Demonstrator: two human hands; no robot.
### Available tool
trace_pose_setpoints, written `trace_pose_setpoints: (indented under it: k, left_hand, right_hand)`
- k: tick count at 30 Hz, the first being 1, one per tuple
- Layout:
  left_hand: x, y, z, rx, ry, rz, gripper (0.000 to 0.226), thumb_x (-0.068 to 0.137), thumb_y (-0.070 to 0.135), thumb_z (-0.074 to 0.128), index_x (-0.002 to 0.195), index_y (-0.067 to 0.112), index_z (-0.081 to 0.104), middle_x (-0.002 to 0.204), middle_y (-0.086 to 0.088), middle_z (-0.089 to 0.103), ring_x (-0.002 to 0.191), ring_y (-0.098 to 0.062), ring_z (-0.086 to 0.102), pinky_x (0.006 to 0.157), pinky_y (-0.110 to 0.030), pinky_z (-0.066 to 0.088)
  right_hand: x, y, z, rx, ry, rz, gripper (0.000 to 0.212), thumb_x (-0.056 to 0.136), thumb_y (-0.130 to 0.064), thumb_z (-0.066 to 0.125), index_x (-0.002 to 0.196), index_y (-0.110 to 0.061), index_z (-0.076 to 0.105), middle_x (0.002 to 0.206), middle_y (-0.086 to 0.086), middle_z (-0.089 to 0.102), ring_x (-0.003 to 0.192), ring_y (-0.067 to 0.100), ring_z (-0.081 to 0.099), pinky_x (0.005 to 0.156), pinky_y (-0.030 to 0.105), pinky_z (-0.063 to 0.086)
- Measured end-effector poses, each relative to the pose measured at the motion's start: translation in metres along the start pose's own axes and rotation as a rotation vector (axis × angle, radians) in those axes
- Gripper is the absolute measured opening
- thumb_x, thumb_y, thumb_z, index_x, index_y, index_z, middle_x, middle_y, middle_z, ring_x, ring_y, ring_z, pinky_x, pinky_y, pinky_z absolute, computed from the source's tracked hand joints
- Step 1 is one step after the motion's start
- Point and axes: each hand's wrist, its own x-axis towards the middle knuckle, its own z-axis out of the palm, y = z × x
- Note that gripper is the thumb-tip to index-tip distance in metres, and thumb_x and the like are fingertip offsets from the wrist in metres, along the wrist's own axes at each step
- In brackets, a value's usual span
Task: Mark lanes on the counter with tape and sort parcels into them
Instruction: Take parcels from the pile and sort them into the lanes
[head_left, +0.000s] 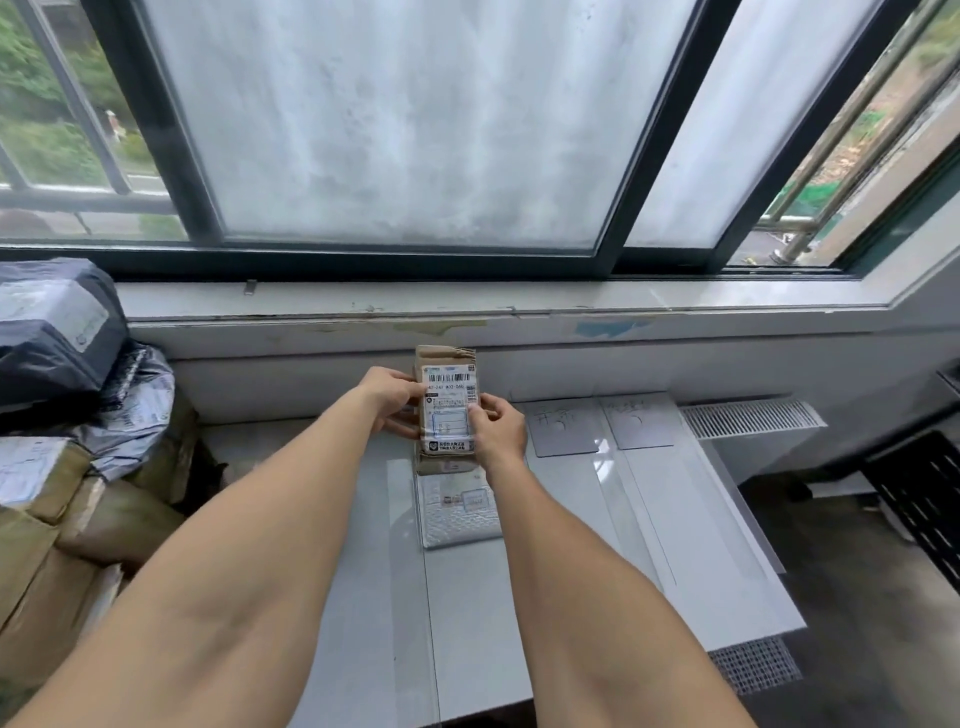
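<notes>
**You hold one parcel up in both hands**

You hold a brown parcel (447, 400) with both hands. It stands on end in the air, above the counter (701, 571), and its white label faces you. The label has a bar code at the top and a blue box lower down.

Your left hand (389, 395) grips the left edge of the parcel, with the fingers curled behind it and the thumb on the front. Your right hand (496, 426) pinches the right edge lower down, with the thumb on the label. Both arms reach out over the counter.

A white mailer (460, 512) lies flat on the counter, just under the parcel and a bit nearer to you. A thin clear strip (430, 623) runs down the counter from the left side of the mailer toward you.

Two grey cards (563, 423) lie side by side at the back of the counter, to the right of your right hand. Each has writing on it, but it is too faint to read.

A pile (57, 338) of dark bags and brown boxes sits to the left of the counter. A white vent (748, 415) is on the right. The sill (467, 301) and the window (415, 130) are behind it all.
</notes>
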Motion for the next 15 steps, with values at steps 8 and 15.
trace_pose_setpoints:
  k: [8,15]
  left_hand:
    - [0.016,-0.015,0.05,0.007,-0.068,-0.071,0.025,0.095,0.005,0.059,0.12,0.003,0.056,0.097,-0.019,0.073,0.08,-0.031,0.073,0.058,-0.047,0.061]
    - [0.038,-0.015,0.144,0.04,-0.121,-0.084,0.014,0.097,0.006,0.056,0.111,0.008,0.058,0.087,-0.011,0.073,0.067,-0.021,0.071,0.049,-0.035,0.059]
  right_hand:
    - [0.016,0.027,-0.04,-0.085,0.052,0.066,0.027,0.092,-0.022,0.062,0.118,-0.02,0.069,0.108,-0.001,0.072,0.094,0.016,0.067,0.086,0.034,0.057]
    - [0.057,0.052,-0.111,-0.144,0.142,0.081,0.024,0.094,-0.02,0.059,0.116,-0.021,0.069,0.106,-0.002,0.072,0.085,0.014,0.062,0.063,0.02,0.045]
